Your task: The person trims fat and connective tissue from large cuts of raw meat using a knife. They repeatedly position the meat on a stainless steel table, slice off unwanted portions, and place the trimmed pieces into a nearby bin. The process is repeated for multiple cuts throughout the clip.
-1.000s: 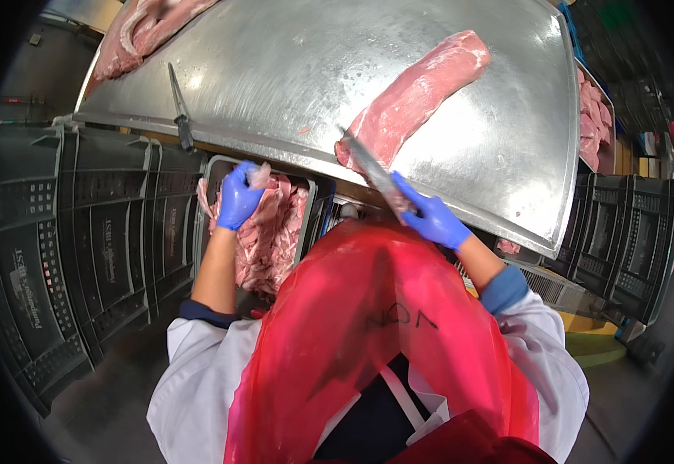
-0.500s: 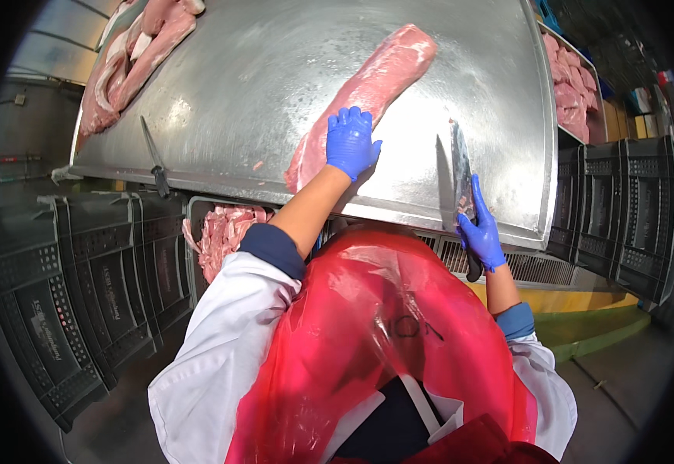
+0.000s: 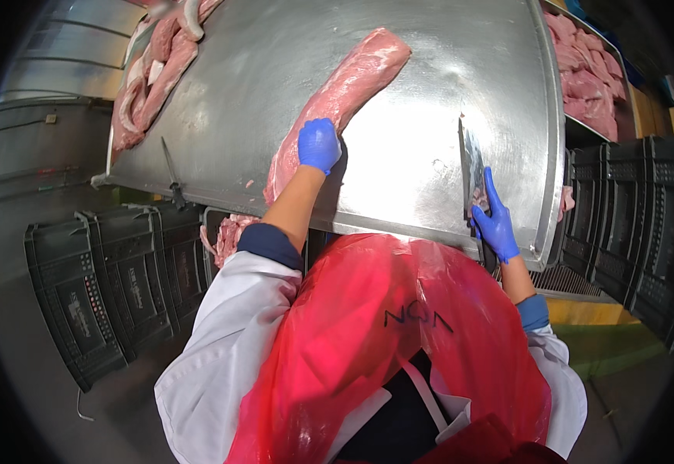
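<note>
A long pink pork loin (image 3: pixel 344 81) lies slantwise on the steel table (image 3: pixel 275 69), its far end to the right. My left hand (image 3: pixel 319 145), in a blue glove, is closed on the loin's right side near its middle, with the fingers curled in. At the table's right, a large knife (image 3: pixel 474 166) points away from me, bits of meat on its blade near the handle. My right hand (image 3: pixel 498 226), also blue-gloved, is against the knife near its handle. Its fingers are stretched out and the thumb stands apart, touching the knife.
A second knife (image 3: pixel 170 166) lies at the table's left edge, near more meat pieces (image 3: pixel 155 85). Trimmings (image 3: pixel 232 233) fill a bin below the front edge. Meat cuts (image 3: pixel 588 73) fill a tray at right. Black crates (image 3: pixel 112 286) stand left, others (image 3: pixel 623 232) right.
My left fingers have gone from spread flat to curled on the loin, and the loin has shifted left on the table. The right hand stays by the knife. The view has shifted slightly.
</note>
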The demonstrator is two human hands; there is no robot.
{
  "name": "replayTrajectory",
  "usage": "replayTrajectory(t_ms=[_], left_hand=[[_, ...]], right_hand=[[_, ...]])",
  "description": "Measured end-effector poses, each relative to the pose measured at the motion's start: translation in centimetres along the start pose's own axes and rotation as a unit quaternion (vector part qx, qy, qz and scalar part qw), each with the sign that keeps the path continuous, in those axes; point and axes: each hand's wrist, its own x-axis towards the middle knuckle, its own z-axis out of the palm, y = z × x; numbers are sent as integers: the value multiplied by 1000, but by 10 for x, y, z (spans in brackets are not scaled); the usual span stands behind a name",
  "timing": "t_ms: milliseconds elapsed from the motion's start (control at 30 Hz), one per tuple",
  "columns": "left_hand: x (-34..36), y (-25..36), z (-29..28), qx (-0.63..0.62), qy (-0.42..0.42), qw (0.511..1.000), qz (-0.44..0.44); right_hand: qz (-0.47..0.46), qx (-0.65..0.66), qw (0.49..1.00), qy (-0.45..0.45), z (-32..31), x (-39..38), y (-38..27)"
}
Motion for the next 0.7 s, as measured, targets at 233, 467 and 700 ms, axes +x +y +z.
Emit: replayTrajectory(t_ms=[233,467,700], left_hand=[[8,-23,-2,-206,-13,964,-167],[15,-33,-27,-305,-6,946,-114],[6,-58,-47,-407,-17,893,-190]], right_hand=[[-98,-116,981,-117,55,119,-28],[-127,-179,954,-202,190,221,-59],[-132,-140,908,-371,147,187,-34]])
